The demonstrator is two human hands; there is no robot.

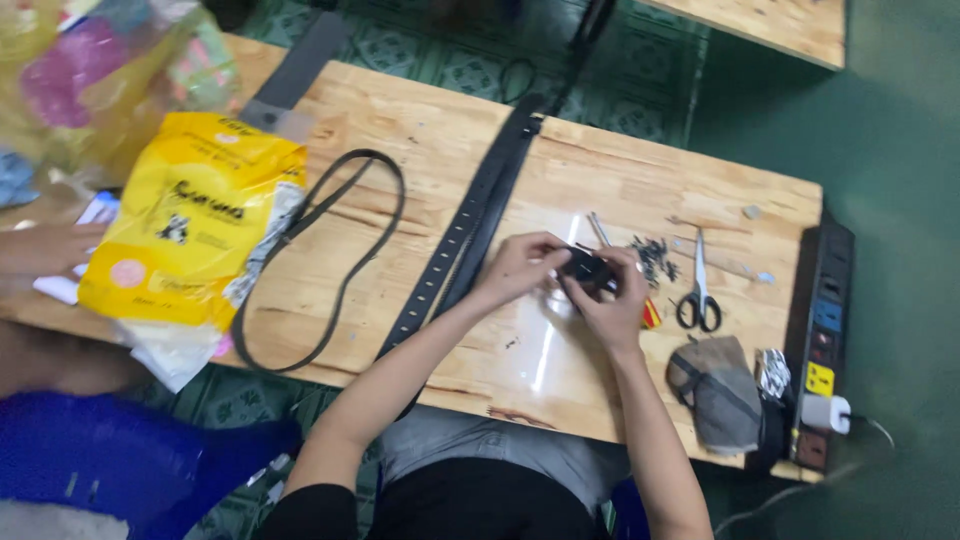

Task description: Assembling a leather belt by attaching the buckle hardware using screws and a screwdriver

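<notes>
Together both hands (570,275) pinch a black buckle (587,268).

A large yellow packet (190,225), soft and roughly rectangular, lies at the left end of the desk (420,170); it bears black print, a small dark figure and a pink round mark near its lower corner. Under the yellow packet's lower edge a white wrapper (170,350) sticks out past the desk's rim. Above the yellow packet, at the far left corner, sits a clear plastic bag (100,70) with pink, green and yellow contents, blurred. Left of the yellow packet, a small white-and-blue pack (92,212) peeks out.
</notes>
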